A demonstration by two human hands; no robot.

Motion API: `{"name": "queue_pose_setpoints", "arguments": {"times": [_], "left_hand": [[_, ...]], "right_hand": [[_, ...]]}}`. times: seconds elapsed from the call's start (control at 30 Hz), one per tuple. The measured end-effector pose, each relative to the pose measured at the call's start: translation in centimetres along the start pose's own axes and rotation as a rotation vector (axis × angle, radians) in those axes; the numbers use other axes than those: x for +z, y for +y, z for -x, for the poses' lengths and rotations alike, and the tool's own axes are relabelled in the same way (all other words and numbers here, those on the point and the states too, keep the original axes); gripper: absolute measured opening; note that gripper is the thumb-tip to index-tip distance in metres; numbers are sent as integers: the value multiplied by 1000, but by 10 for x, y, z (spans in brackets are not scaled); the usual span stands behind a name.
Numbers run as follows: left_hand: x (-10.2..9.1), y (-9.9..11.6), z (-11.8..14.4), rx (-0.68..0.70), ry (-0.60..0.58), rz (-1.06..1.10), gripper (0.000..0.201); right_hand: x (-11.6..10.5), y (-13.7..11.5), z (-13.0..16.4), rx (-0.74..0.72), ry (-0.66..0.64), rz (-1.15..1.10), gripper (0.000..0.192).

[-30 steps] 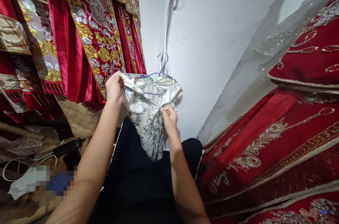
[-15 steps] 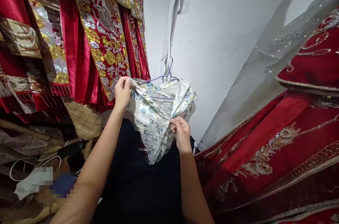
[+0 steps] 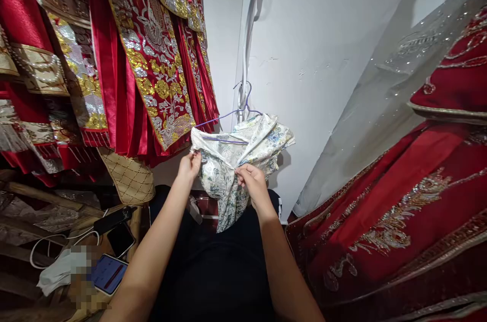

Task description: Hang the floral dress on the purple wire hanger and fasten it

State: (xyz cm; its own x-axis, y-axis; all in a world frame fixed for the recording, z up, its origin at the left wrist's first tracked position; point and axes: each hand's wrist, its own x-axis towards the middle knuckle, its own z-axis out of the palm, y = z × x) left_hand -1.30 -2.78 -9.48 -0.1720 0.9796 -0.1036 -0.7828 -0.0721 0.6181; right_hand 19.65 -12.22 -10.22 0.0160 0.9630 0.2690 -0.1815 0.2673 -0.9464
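A white blouse [image 3: 224, 175] with a blue and green floral print hangs in front of me on a thin purple wire hanger [image 3: 248, 101]. The hanger's hook is up against a white strap on the wall, and its left arm sticks out at the neckline. My left hand [image 3: 190, 166] is closed on the blouse's left side, just below the shoulder. With thumb and fingertips, my right hand [image 3: 253, 182] pinches the cloth at the front, where the neckline edges meet. The lower part of the blouse hangs down in folds between my hands.
Red embroidered dresses [image 3: 152, 48] hang on the left. A red gown [image 3: 411, 170] in a clear cover [image 3: 342, 124] stands close on the right. At lower left a lit phone [image 3: 108, 274], a dark phone [image 3: 120, 239], a black power bank [image 3: 112, 219] and white cable lie together.
My left hand has moved from the blouse's shoulder down to its side. My right hand still pinches the front, slightly further left. The hanger's left arm is now more exposed.
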Motion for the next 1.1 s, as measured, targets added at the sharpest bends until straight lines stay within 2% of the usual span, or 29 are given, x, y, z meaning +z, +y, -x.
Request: {"name": "queue_pose_setpoints", "arguments": {"times": [0.13,0.2,0.27,0.4,0.5,0.6,0.67,0.77,0.83,0.93,1.0,1.1], "left_hand": [[1,-30,16,-158,-168,-324,14],[9,-35,26,-190,-283,-452,13],[22,-31,35,-167,-378,-522,15],[51,-13,56,35,-577,-537,21],[66,-9,79,213,-720,-516,27],[75,-17,105,327,-780,-610,26],[80,-26,121,387,-835,-714,26],[86,-35,136,475,-950,-848,26],[87,-38,138,572,-1005,-935,26],[82,-39,133,684,-979,-1032,25],[73,-42,128,685,-949,-1061,29],[54,-45,119,575,-962,-1101,59]], "right_hand": [[-1,-7,-5,120,-58,-62,21],[-1,-10,-4,152,-123,-28,21],[-2,-10,-1,142,-175,41,20],[-12,4,6,134,-196,131,21],[-27,15,9,107,-139,155,24],[-38,13,14,-30,-22,137,58],[-40,5,18,-99,-46,112,66],[-37,-7,24,-65,-204,59,41],[-35,-11,25,-15,-190,33,24],[-38,-17,22,28,-113,1,13],[-41,-22,16,23,-108,-14,10],[-47,-32,3,-58,-72,-15,8]]}}
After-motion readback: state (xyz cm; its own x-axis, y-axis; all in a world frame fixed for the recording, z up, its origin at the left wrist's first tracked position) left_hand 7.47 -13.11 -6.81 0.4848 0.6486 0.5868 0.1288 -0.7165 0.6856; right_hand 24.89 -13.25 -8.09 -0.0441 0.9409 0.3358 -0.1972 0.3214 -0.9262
